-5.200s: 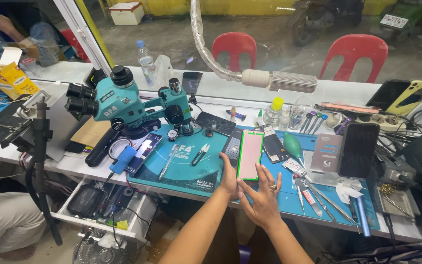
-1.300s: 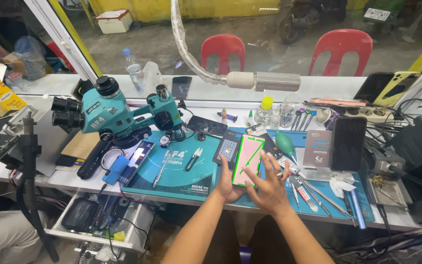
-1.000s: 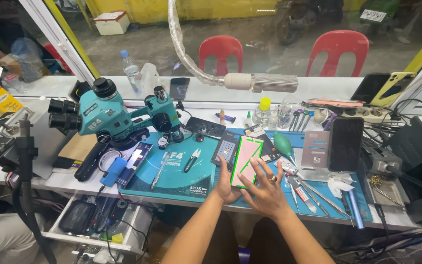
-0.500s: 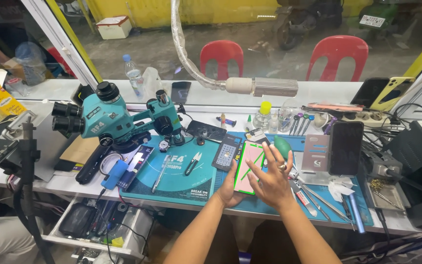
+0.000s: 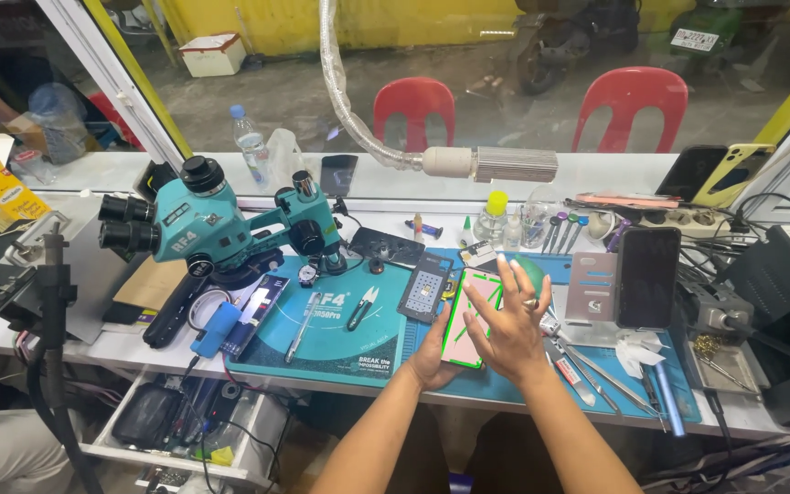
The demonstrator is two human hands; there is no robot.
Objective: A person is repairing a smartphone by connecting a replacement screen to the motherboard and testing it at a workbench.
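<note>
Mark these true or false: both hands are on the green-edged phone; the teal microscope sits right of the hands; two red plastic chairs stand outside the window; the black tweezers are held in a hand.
1. Both the left hand and right hand touch the green-edged flat phone: true.
2. The teal microscope sits right of the hands: false, it is to their left.
3. Two red plastic chairs stand outside the window: true.
4. The black tweezers are held: false, they lie on the teal rubber mat.

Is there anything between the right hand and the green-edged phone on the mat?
Nothing visible. The right hand lies directly on the phone, fingers spread over its screen, while the left hand holds its lower left edge. The second phone lies beside it on the mat, out of the way.
</note>
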